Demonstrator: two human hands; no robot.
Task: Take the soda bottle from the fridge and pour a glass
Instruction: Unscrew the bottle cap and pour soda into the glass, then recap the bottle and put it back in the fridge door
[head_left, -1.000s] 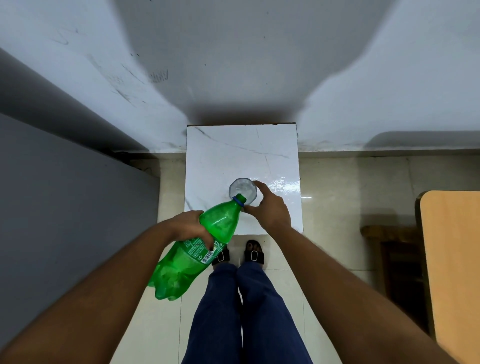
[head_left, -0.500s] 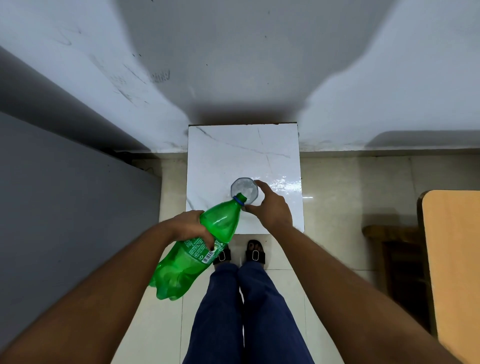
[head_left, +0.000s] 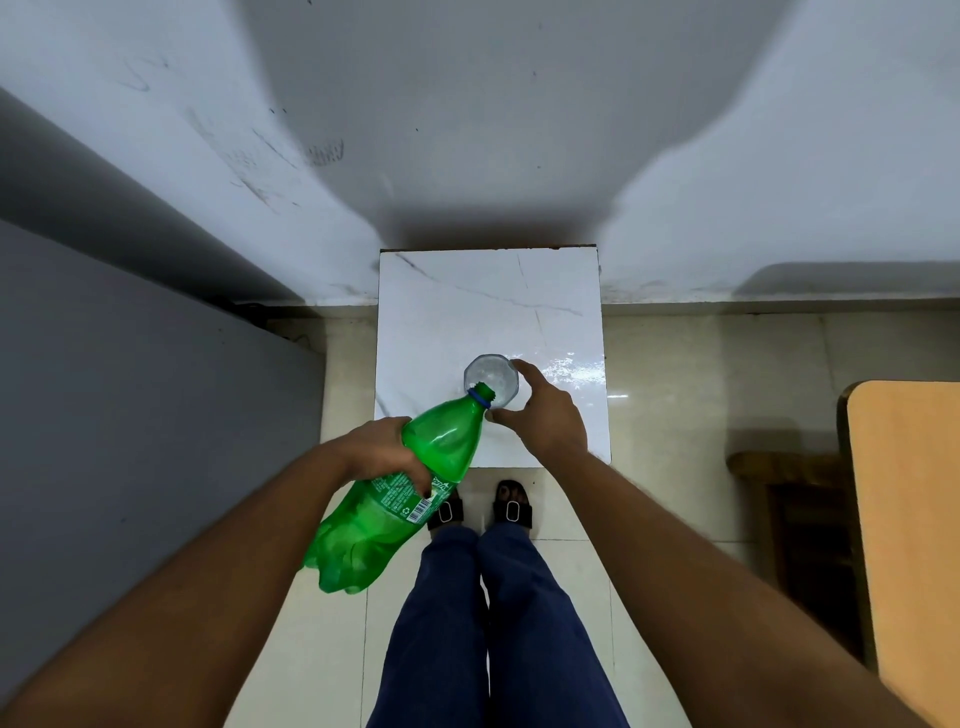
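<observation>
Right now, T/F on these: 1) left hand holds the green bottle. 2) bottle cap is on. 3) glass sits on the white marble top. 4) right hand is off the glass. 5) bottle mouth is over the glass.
1) The left hand holds the green bottle: true.
2) The bottle cap is on: false. The neck is open; only the blue ring shows below the mouth.
3) The glass sits on the white marble top: true.
4) The right hand is off the glass: false. Its fingers and thumb curl round the glass's right side.
5) The bottle mouth is over the glass: true, tilted down at its near rim.
</observation>
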